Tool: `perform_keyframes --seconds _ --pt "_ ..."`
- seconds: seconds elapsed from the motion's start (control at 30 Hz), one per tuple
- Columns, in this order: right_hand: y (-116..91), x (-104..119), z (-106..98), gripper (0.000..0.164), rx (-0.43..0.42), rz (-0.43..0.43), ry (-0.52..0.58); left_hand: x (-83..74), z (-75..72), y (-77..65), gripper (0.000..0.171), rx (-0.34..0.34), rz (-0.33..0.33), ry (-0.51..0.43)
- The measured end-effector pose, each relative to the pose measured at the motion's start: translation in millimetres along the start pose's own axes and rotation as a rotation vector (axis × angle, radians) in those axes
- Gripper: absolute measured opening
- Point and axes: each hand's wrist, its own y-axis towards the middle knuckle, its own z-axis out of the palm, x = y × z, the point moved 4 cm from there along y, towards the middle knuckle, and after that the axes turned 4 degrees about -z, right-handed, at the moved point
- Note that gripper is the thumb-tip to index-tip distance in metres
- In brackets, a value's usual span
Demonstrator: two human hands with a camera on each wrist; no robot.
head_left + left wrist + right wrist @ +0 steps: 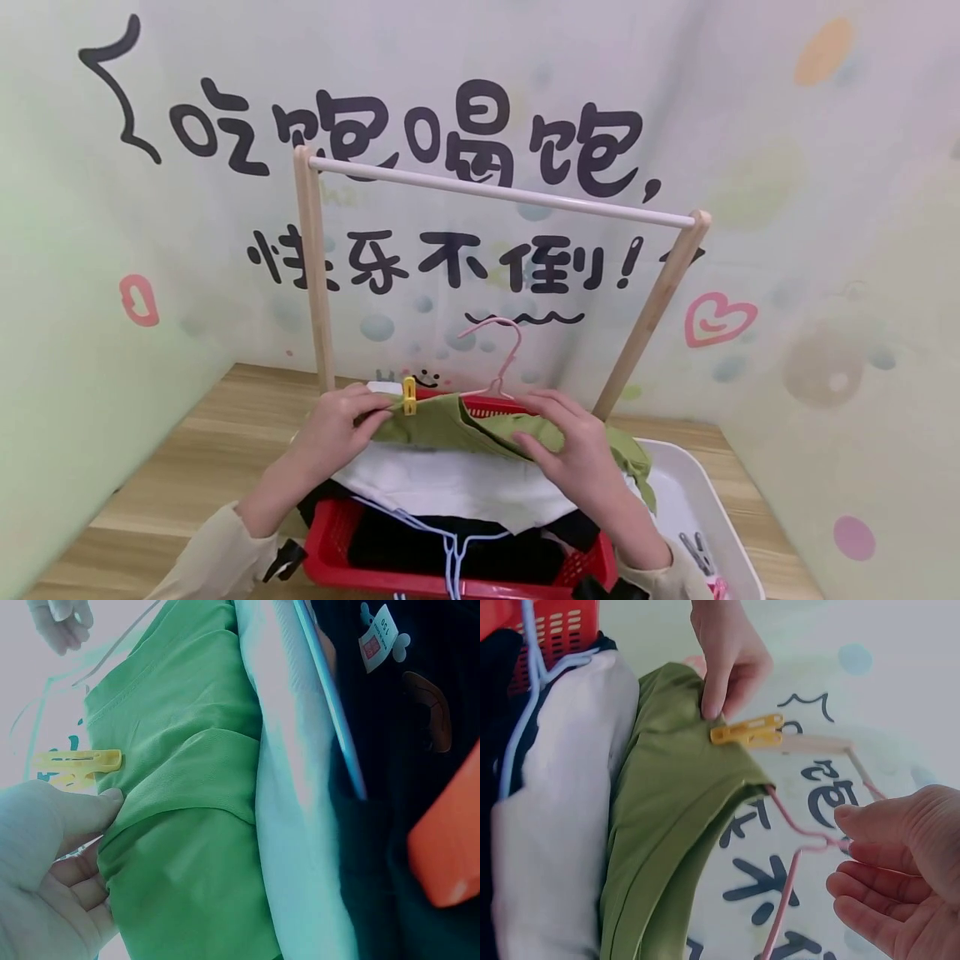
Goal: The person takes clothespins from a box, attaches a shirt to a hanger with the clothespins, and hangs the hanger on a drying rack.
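Observation:
A green garment [427,423] hangs on a pink hanger [518,337], its hook pointing up. Near the garment's left upper edge sits a yellow clothespin [105,760], which fastens the cloth. Just beside that clothespin, my left hand [337,427] pinches the fabric between thumb and fingers. My right hand [900,874] is by the hanger's neck, fingers loosely bent and thumb apart; whether a fingertip touches the pink wire is unclear. Behind the garment's lower part, white cloth [457,483] lies over the red basket [324,542].
Dark clothes [375,546] and a blue hanger [452,554] are in the basket. A wooden rack with a white rod [495,191] stands behind. At right, a white tray [708,479] holds grey clothespins [699,552]. Printed curtain walls surround the wooden tabletop [195,467].

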Motion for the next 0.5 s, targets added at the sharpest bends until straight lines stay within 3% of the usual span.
perform_keyframes --seconds 0.5 --pt "-40 -33 -35 0.043 -0.058 0.149 -0.116 -1.6 -1.0 -0.3 0.017 -0.001 0.004 -0.008"
